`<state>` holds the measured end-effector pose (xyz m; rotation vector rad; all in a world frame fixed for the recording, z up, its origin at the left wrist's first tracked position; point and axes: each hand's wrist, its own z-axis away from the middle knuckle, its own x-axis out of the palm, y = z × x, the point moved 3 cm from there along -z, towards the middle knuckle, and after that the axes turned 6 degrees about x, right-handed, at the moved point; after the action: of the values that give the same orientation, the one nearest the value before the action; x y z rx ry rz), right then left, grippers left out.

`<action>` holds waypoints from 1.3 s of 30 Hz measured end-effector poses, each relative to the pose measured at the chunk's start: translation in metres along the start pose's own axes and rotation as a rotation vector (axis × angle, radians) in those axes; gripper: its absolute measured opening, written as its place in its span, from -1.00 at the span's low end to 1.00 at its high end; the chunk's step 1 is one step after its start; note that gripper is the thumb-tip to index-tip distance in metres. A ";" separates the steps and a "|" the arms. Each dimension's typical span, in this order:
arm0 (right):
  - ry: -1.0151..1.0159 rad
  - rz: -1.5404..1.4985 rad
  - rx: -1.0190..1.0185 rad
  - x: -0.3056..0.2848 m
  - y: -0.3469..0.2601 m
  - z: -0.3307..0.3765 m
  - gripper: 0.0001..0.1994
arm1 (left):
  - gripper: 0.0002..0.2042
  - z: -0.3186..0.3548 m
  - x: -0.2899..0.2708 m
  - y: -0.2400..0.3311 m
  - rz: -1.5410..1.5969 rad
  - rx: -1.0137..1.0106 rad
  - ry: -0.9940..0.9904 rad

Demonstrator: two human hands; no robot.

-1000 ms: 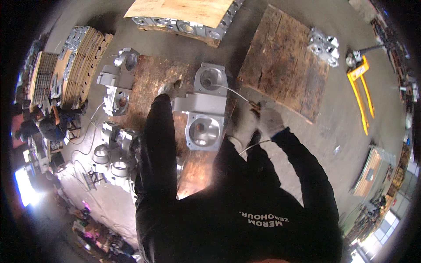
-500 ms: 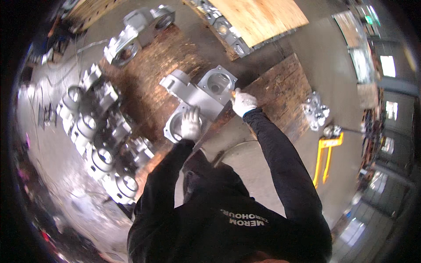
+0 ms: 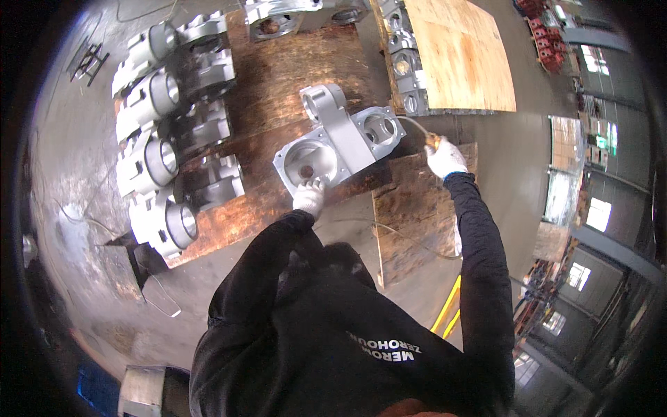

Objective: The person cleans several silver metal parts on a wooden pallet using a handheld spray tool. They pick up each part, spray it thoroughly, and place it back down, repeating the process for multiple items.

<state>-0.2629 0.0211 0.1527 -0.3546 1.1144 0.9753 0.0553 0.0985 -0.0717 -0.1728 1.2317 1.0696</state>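
Note:
A silver-grey metal casting (image 3: pixel 351 144) with wide round bores lies on the worn brown wooden table in front of me. My left hand (image 3: pixel 310 199), in a white knit glove, has its fingers curled over the near rim of the casting's left bore. Off the casting's right end, my right hand (image 3: pixel 446 160), also gloved, grips what looks like an air blow gun (image 3: pixel 433 140), brass-coloured with a thin curved tube. That tube bends toward the right-hand bore. A thin hose (image 3: pixel 417 245) loops below my right forearm.
Several similar castings (image 3: pixel 149 160) stand in rows along the table's left side. More castings (image 3: pixel 281 8) sit at the far edge. Plywood (image 3: pixel 458 55) covers a stack of parts at far right. A wooden board (image 3: pixel 410 201) and yellow bars (image 3: pixel 448 306) are at right.
My right hand has moved right, away from the casting, and the thin tube now shows. My left fingers, flat before, now curl over the rim. The whole view has turned.

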 end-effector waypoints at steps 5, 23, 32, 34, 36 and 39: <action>0.026 0.034 -0.249 -0.020 -0.010 0.003 -0.51 | -0.44 0.038 -0.002 -0.034 0.185 0.133 0.420; 0.339 0.133 -0.823 0.118 -0.094 0.137 -0.69 | -0.64 0.280 -0.162 -0.206 -0.509 -0.629 0.458; 0.492 0.281 -0.926 0.146 -0.105 0.179 -0.83 | -0.67 0.273 -0.154 -0.211 -0.362 -0.602 0.542; 0.494 0.237 -0.927 0.144 -0.117 0.186 -0.83 | -0.67 0.271 -0.120 -0.247 -0.428 -0.562 0.625; 0.431 0.280 -0.810 0.142 -0.121 0.180 -0.82 | -0.70 0.264 -0.117 -0.245 -0.420 -0.520 0.735; 0.326 0.307 -0.823 0.142 -0.136 0.187 -0.74 | -0.68 0.263 -0.109 -0.255 -0.408 -0.531 0.705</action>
<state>-0.0297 0.1403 0.0823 -1.0574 1.0260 1.6815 0.4265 0.0659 0.0122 -1.2416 1.4078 0.9756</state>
